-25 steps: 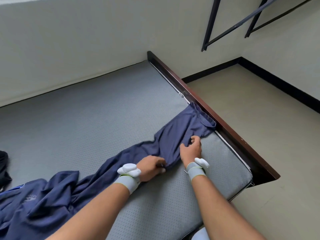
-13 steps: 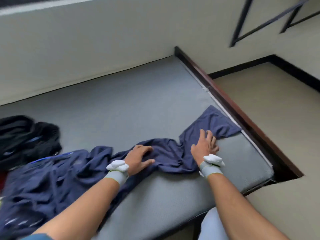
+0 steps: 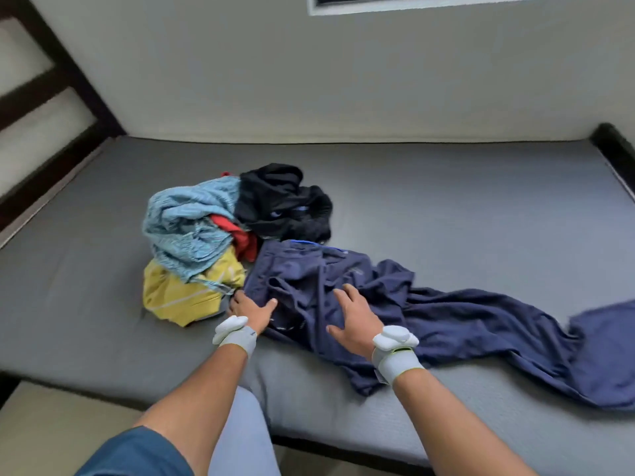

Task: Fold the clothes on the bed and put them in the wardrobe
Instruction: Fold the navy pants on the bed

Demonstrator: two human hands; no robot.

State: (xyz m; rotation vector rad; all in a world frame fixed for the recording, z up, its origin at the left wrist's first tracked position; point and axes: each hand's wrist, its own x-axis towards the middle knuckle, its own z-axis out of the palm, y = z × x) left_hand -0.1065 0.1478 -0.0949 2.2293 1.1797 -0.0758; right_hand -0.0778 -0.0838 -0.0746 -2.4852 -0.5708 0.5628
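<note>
Navy fabric lies under both my palms: my right hand (image 3: 355, 324) rests flat on the navy trousers (image 3: 429, 314) with fingers spread and straight, thumb out to the side. My left hand (image 3: 251, 309) sits at the garment's left end, its thumb lying on the cloth; its fingertips reach under the fabric's edge, so I cannot tell whether they pinch it. Both wrists carry grey bands with white units. The trousers stretch rumpled along the front part of the grey mattress (image 3: 481, 201), their far leg running off toward its right edge. Just beside their left end sits a pile: a yellow garment (image 3: 178, 297) nearest the front edge, a light blue garment (image 3: 185, 228) on top, a red garment (image 3: 240, 235) between, and a black garment (image 3: 281, 204) behind, toward the wall side.
</note>
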